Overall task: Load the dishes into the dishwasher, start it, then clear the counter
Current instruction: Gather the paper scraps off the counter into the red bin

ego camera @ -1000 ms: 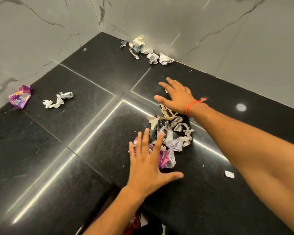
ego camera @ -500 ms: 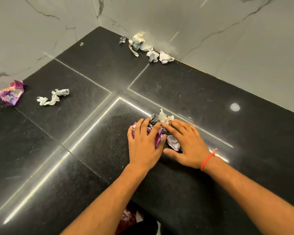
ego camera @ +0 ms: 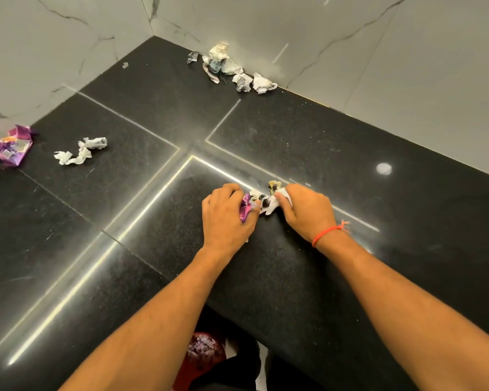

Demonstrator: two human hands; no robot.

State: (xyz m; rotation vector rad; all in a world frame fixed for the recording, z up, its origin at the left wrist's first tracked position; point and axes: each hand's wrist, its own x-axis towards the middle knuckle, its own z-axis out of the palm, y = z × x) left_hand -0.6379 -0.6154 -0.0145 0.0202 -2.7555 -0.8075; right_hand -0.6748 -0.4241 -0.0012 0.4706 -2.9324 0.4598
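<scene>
Both hands had closed on the heap of crumpled scraps (ego camera: 261, 200), which lay on the black counter (ego camera: 294, 277) near its front edge, between the two hands. Half a second before, the fingers were still stretched flat over this heap; now they were curled around it and the heap looked smaller and tighter. The left hand (ego camera: 227, 218) gripped the purple part of the heap, and the right hand (ego camera: 307, 211) gripped the white paper part, its wrist carrying a red thread bracelet (ego camera: 329, 231). One second before, the right hand had been stretched far out behind the loose heap, so it had come back toward the body.

The other litter had not moved. A twisted white paper (ego camera: 79, 152) lay well to the left, and a purple wrapper (ego camera: 12, 148) lay beyond it, touching the marble wall (ego camera: 54, 52). More crumpled papers (ego camera: 229, 69) lay in the far corner against the wall. Below the counter edge a red bin (ego camera: 203, 354) with purple bits inside was partly visible.
</scene>
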